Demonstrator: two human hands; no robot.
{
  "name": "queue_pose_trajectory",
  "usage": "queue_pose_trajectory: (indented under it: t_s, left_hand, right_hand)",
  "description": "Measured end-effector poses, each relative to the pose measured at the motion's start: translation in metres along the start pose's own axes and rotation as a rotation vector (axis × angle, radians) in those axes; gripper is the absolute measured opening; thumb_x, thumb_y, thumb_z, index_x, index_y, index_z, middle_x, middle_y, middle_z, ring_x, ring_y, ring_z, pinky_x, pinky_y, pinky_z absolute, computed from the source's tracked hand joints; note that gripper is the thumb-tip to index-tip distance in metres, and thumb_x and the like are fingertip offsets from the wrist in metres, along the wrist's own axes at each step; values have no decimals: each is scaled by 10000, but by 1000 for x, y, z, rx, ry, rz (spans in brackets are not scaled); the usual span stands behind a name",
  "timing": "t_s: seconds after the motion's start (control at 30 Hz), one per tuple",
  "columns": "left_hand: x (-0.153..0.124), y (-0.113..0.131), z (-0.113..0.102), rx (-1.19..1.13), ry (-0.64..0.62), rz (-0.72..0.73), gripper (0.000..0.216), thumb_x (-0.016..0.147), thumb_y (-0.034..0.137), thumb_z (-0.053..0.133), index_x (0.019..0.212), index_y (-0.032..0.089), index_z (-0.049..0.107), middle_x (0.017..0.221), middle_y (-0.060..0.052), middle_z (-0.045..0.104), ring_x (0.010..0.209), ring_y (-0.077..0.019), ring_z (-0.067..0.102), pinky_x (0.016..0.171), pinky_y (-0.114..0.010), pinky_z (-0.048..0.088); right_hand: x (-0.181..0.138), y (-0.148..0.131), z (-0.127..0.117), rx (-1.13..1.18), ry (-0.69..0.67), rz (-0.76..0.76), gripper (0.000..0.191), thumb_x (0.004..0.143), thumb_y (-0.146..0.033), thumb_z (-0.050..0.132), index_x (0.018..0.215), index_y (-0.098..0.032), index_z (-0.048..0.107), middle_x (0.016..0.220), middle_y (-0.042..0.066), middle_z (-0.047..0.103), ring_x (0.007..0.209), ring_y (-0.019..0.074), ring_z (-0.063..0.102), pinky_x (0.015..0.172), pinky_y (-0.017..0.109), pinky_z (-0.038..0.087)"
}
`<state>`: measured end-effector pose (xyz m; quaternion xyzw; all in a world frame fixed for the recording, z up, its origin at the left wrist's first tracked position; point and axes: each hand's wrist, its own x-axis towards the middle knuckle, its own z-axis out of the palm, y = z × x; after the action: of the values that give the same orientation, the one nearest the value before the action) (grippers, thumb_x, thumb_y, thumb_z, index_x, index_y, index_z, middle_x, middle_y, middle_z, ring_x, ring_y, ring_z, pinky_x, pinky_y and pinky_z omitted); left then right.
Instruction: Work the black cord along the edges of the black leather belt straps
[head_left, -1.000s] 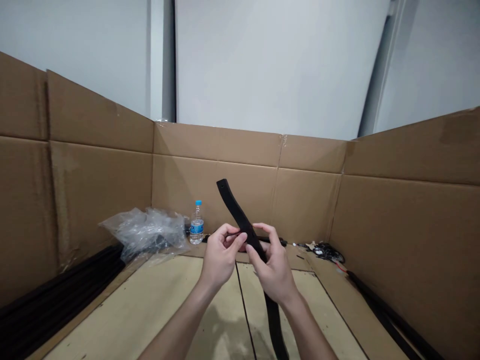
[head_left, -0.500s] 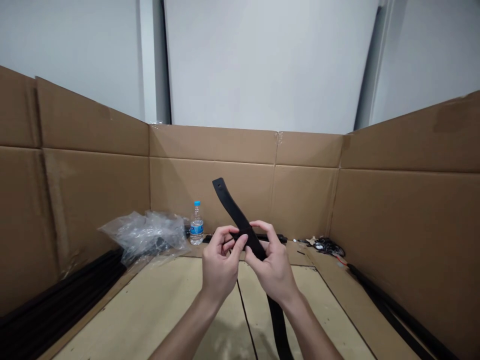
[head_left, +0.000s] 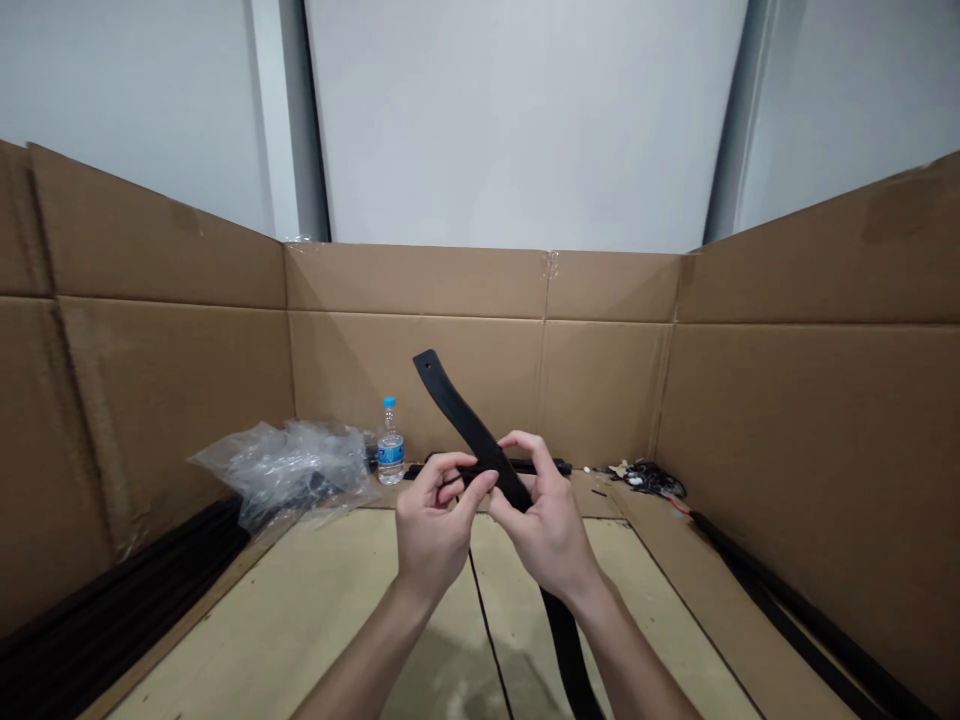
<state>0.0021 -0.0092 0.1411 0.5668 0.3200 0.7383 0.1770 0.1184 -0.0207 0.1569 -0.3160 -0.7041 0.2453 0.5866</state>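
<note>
Black and bendy, the strap [head_left: 459, 408] is held above the middle of the table [head_left: 322, 610], its holed upper end leaning up and to the left. The lower length passes behind my right wrist and runs out of view toward the near edge. My right hand [head_left: 546, 522] is closed around it, thumb on the front, index fingertip at its right edge. My left hand [head_left: 439, 530] is drawn narrow, thumb and index finger pinching the strap's left edge; whether something small sits there too, I cannot tell.

Near the table's far left corner a crumpled plastic bag [head_left: 292, 465] lies beside an upright blue-capped bottle [head_left: 391, 452]. Dark lengths [head_left: 142, 590] lie along the left edge. At the far right corner is a tangle of cables [head_left: 652, 480], and black strips [head_left: 780, 612] follow the right edge. Cardboard walls [head_left: 412, 365] stand around the far, left and right edges.
</note>
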Motion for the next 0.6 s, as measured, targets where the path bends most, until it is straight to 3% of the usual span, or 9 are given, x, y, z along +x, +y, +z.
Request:
queue_pose_trajectory:
  t_s: [0.17, 0.4, 0.5, 0.6]
  left_hand:
    - [-2, 1, 0, 17, 15, 6, 130, 721, 274, 709, 779, 192, 625, 532, 79, 360, 452, -67, 320, 443, -182, 313]
    - [-1, 3, 1, 5, 26, -3, 129, 710, 277, 716, 753, 184, 639, 529, 71, 405, 443, -63, 334, 429, -182, 319]
    - [0, 5, 1, -30, 17, -48, 139, 704, 269, 721, 741, 178, 623, 501, 85, 371, 420, -53, 344, 412, -162, 330]
    - [2, 8, 2, -110, -32, -137, 174, 700, 295, 721, 744, 172, 606, 471, 84, 428, 404, -67, 447, 415, -163, 404]
  right_hand:
    - [-1, 0, 1, 16, 24, 17, 279, 824, -333, 585, 1050, -231, 456, 710, -36, 654, 532, 105, 570, 472, 180, 374]
    - [-2, 1, 1, 58, 37, 30, 288, 825, -349, 604, 1036, -229, 451, 737, -13, 673, 617, 136, 633, 559, 210, 459]
    - [-2, 2, 1, 136, 24, 44, 349, 822, -341, 611, 1103, -223, 441, 695, -14, 666, 643, 150, 646, 581, 227, 482]
    - [0, 5, 1, 201, 22, 84, 369, 831, -376, 592, 1131, -186, 490, 609, -24, 624, 558, 136, 603, 500, 212, 458]
